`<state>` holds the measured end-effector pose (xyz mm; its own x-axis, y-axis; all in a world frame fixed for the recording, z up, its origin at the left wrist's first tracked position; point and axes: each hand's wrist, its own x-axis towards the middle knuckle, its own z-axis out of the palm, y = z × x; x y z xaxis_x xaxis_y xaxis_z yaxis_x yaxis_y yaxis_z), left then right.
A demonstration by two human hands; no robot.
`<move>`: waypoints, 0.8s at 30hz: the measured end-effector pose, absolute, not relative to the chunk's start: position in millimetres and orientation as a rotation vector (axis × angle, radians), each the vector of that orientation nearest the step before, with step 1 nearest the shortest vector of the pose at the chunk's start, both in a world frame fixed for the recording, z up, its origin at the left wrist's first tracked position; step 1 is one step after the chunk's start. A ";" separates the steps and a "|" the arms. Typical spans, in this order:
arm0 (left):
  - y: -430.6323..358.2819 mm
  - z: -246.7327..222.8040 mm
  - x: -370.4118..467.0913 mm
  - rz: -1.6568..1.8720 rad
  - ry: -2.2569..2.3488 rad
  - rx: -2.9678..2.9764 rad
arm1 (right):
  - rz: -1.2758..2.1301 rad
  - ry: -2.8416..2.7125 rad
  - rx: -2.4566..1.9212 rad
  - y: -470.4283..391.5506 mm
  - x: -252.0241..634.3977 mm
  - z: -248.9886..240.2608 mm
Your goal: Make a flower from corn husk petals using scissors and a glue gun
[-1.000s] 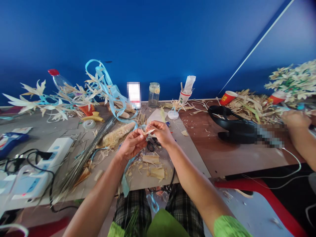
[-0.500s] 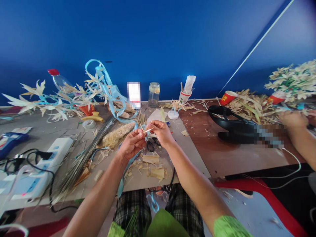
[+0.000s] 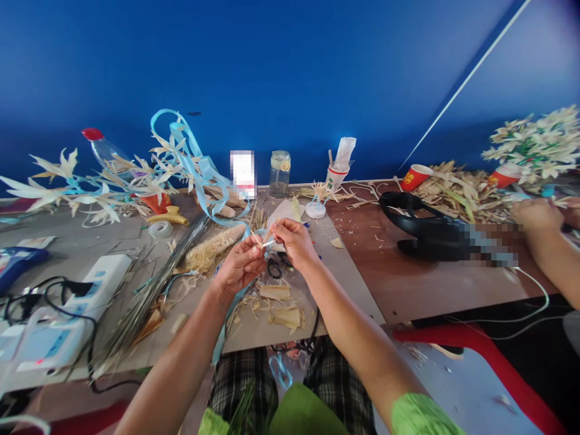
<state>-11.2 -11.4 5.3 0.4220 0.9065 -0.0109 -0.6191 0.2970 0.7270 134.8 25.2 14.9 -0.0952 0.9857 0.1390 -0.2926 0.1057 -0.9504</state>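
Note:
My left hand [image 3: 241,264] pinches the lower end of a small pale corn husk piece [image 3: 268,243] between thumb and fingers. From the other side, my right hand [image 3: 295,243] is closed on the same piece, its thumb and forefinger close to the left fingertips. Parts of the piece are hidden by the fingers. Just beneath the hands, black-handled scissors [image 3: 274,269] lie on the table. Left of them are a corn cob [image 3: 220,240] and a long bundle of thin wires [image 3: 156,287]. Dry husk scraps [image 3: 284,317] lie nearer my lap.
Husk flowers with blue ribbon [image 3: 181,136] spread at the back left. A power strip [image 3: 102,284] with cables sits left. A glass jar [image 3: 280,175] and paper cup [image 3: 336,176] stand along the wall. Black headgear [image 3: 421,232] lies right, near another person's hand [image 3: 537,216].
Both hands stay together on the husk piece, which has turned a little between the fingers. The whole view has shifted slightly.

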 end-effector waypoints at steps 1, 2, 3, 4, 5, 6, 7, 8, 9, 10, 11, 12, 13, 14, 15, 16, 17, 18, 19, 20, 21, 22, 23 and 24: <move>-11.5 5.1 -11.2 1.060 0.475 0.716 | 1.330 -1.144 -0.849 23.5 133.8 15.8; -11.5 5.0 -11.2 1.058 0.481 0.715 | 1.340 -1.154 -0.850 22.0 133.0 16.8; -11.6 4.9 -11.1 1.055 0.486 0.716 | 1.354 -1.159 -0.850 20.7 132.5 18.0; -11.7 4.9 -10.9 1.049 0.490 0.718 | 1.371 -1.160 -0.849 19.6 132.0 19.2; -11.9 5.0 -10.6 1.042 0.496 0.722 | 1.391 -1.157 -0.846 18.6 131.7 20.4; -12.0 5.1 -10.3 1.036 0.502 0.726 | 1.412 -1.149 -0.846 17.6 131.3 21.7; -12.1 5.1 -10.0 1.032 0.507 0.729 | 1.431 -1.138 -0.849 16.7 131.1 22.9; -12.1 5.1 -9.8 1.031 0.510 0.733 | 1.445 -1.128 -0.855 15.8 130.8 24.1; -12.1 4.9 -9.6 1.033 0.511 0.737 | 1.455 -1.122 -0.862 14.9 130.7 25.3; -11.9 4.5 -9.7 1.039 0.510 0.741 | 1.462 -1.120 -0.867 14.1 130.6 26.3; -11.7 4.1 -9.8 1.045 0.508 0.747 | 1.464 -1.120 -0.868 13.5 130.7 27.3; -11.5 3.6 -10.1 1.052 0.508 0.752 | 1.462 -1.122 -0.864 13.2 130.8 28.1; -11.2 3.2 -10.4 1.061 0.508 0.755 | 1.454 -1.126 -0.859 13.1 131.1 28.6; -10.8 2.8 -10.7 1.071 0.510 0.755 | 1.440 -1.131 -0.854 13.3 131.4 28.9; -10.5 2.5 -10.9 1.081 0.512 0.754 | 1.421 -1.138 -0.853 13.7 131.8 28.9; -10.3 2.3 -11.1 1.090 0.517 0.754 | 1.401 -1.147 -0.856 14.2 132.0 28.8; -10.0 2.2 -11.2 1.094 0.522 0.754 | 1.384 -1.155 -0.864 14.8 132.2 28.4; -9.8 2.1 -11.1 1.095 0.528 0.756 | 1.371 -1.162 -0.874 15.2 132.3 28.0; -9.6 2.0 -11.0 1.091 0.531 0.758 | 1.361 -1.167 -0.882 15.5 132.2 27.6; -9.5 1.9 -10.8 1.083 0.534 0.760 | 1.358 -1.170 -0.890 15.5 132.0 27.3; -9.5 1.9 -10.6 1.078 0.534 0.759 | 1.356 -1.170 -0.896 15.4 131.8 27.2; -9.7 2.0 -10.4 1.076 0.536 0.757 | 1.357 -1.168 -0.901 15.1 131.5 27.4; -9.9 2.2 -10.2 1.076 0.538 0.754 | 1.359 -1.165 -0.905 14.7 131.2 27.7; -10.3 2.5 -10.0 1.078 0.542 0.752 | 1.362 -1.162 -0.908 14.3 130.9 28.2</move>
<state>-10.0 -10.3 2.5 0.3867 0.9215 -0.0361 -0.5780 0.2727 0.7691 130.9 14.3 28.2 -0.1318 0.9874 0.0878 -0.2425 0.0538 -0.9687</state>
